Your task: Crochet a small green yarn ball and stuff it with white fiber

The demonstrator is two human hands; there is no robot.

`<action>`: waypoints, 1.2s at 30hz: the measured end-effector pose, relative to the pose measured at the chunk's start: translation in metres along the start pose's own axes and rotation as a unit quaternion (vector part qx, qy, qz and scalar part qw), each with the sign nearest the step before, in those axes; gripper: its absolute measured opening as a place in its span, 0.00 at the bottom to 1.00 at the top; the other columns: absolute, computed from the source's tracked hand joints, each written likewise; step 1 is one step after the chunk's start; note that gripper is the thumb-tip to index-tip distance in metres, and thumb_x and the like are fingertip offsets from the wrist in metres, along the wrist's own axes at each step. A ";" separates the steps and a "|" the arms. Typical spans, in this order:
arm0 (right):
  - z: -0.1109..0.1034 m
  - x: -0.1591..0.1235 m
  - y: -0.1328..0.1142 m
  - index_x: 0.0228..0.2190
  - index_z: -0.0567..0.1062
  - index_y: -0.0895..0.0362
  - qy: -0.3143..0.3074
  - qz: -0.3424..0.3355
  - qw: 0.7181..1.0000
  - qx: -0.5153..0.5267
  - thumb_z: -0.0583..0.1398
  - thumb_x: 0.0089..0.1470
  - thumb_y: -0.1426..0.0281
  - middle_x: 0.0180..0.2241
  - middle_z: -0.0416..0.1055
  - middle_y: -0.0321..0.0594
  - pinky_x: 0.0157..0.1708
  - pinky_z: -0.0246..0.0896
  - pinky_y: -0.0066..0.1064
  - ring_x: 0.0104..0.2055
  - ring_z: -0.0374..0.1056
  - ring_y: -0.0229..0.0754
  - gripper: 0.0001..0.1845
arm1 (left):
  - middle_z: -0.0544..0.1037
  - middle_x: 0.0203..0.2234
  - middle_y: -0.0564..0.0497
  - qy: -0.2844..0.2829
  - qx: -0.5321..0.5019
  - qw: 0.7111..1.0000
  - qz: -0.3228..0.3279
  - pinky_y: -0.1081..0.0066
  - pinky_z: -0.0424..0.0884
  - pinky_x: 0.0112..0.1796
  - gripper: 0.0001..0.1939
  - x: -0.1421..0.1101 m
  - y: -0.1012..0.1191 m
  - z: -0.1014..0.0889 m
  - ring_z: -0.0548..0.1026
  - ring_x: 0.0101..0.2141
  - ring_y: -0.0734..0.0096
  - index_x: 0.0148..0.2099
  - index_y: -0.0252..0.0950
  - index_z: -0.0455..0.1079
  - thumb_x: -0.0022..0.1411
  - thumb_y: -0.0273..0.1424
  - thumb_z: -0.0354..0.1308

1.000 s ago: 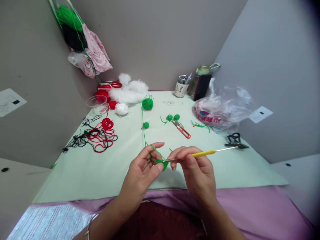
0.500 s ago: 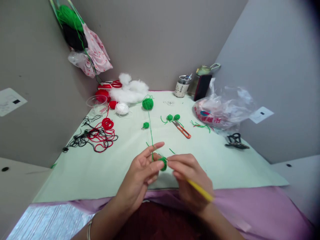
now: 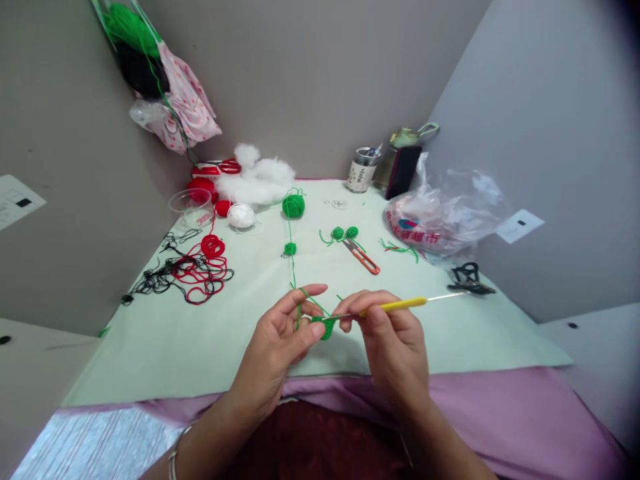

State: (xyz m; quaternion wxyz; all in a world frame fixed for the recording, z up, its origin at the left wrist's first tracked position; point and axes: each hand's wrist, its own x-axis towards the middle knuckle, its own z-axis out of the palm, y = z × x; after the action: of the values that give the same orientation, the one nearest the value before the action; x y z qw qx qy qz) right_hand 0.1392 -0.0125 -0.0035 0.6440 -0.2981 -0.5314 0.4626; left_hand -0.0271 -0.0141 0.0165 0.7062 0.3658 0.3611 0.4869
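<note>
My left hand [image 3: 280, 340] pinches a small green crochet piece [image 3: 327, 328] between thumb and fingers. Its raised index finger carries the green working yarn [image 3: 294, 270], which runs back to a green yarn ball [image 3: 293, 206]. In my right hand [image 3: 393, 333] is a crochet hook with a yellow handle [image 3: 400, 305]. The hook's metal tip reaches the top of the green piece, and a strand slants from the left index finger down to it. Whether the tip is inside a stitch is too small to tell.
Orange thread snips [image 3: 367, 260] lie by two little green crocheted balls [image 3: 345, 233]. Tangled black and red cord [image 3: 195, 270] covers the left side. White stuffing [image 3: 263, 180] sits at the back, a plastic bag [image 3: 440, 217] and black claw clip [image 3: 470, 279] at right.
My right hand has turned, swinging the hook's yellow handle from pointing down toward me to nearly level, pointing right. The strand now stretches from the left index finger to the hook tip.
</note>
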 end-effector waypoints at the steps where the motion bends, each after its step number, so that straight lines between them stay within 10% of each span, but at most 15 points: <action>1: -0.001 0.000 0.000 0.39 0.80 0.52 0.001 0.006 1.000 0.009 0.56 0.72 0.67 0.37 0.80 0.38 0.37 0.71 0.31 0.35 0.73 0.38 0.12 | 0.71 0.33 0.56 0.003 0.005 1.000 0.007 0.79 0.54 0.25 0.22 0.000 0.000 -0.001 0.58 0.25 0.83 0.56 0.44 0.78 0.58 0.35 0.73; 7: -0.001 -0.003 -0.011 0.43 0.78 0.53 -0.031 -0.105 0.976 -0.187 0.54 0.71 0.73 0.38 0.79 0.40 0.39 0.72 0.33 0.38 0.75 0.40 0.12 | 0.73 0.33 0.56 0.040 0.067 0.995 0.067 0.80 0.63 0.33 0.18 -0.002 -0.007 0.000 0.64 0.29 0.82 0.54 0.46 0.79 0.61 0.32 0.71; 12: 0.000 -0.010 -0.013 0.49 0.80 0.53 -0.079 -0.292 0.844 -0.443 0.60 0.66 0.77 0.42 0.79 0.46 0.40 0.74 0.35 0.44 0.76 0.45 0.14 | 0.72 0.31 0.57 0.026 -0.003 1.000 0.013 0.81 0.58 0.25 0.26 -0.002 -0.006 0.004 0.60 0.24 0.84 0.58 0.45 0.77 0.57 0.33 0.74; 19: 0.002 -0.002 -0.008 0.41 0.81 0.52 0.013 -0.108 0.985 -0.136 0.56 0.70 0.73 0.34 0.76 0.38 0.34 0.70 0.33 0.34 0.72 0.40 0.12 | 0.70 0.33 0.55 0.001 -0.071 0.997 -0.040 0.81 0.48 0.20 0.24 0.003 0.008 0.000 0.54 0.22 0.86 0.55 0.39 0.80 0.56 0.32 0.74; 25: 0.006 -0.001 -0.008 0.44 0.82 0.50 -0.020 -0.112 0.975 -0.193 0.59 0.67 0.77 0.38 0.80 0.40 0.37 0.72 0.34 0.39 0.75 0.42 0.14 | 0.72 0.32 0.56 0.029 0.017 0.999 0.035 0.80 0.57 0.26 0.22 0.003 -0.004 0.003 0.61 0.26 0.83 0.55 0.43 0.80 0.58 0.33 0.74; 30: 0.005 -0.009 -0.006 0.49 0.82 0.50 -0.051 -0.234 0.897 -0.372 0.63 0.62 0.80 0.44 0.80 0.46 0.40 0.74 0.36 0.43 0.76 0.45 0.18 | 0.69 0.27 0.58 0.010 -0.072 0.997 -0.024 0.80 0.52 0.21 0.24 0.005 -0.004 0.005 0.53 0.21 0.86 0.55 0.39 0.79 0.57 0.34 0.74; 36: 0.002 -0.001 -0.005 0.41 0.83 0.50 0.037 -0.095 0.987 -0.127 0.58 0.69 0.74 0.33 0.77 0.38 0.31 0.68 0.32 0.32 0.70 0.39 0.12 | 0.70 0.31 0.56 -0.009 -0.113 0.992 -0.051 0.82 0.52 0.21 0.17 0.007 0.002 0.001 0.51 0.20 0.90 0.50 0.38 0.82 0.57 0.30 0.73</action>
State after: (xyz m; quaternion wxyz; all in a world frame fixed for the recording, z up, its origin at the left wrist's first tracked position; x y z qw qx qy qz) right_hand 0.1383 -0.0159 0.0011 0.6612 -0.3424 -0.5874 0.3171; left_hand -0.0252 -0.0067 0.0178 0.7703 0.2688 0.3159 0.4844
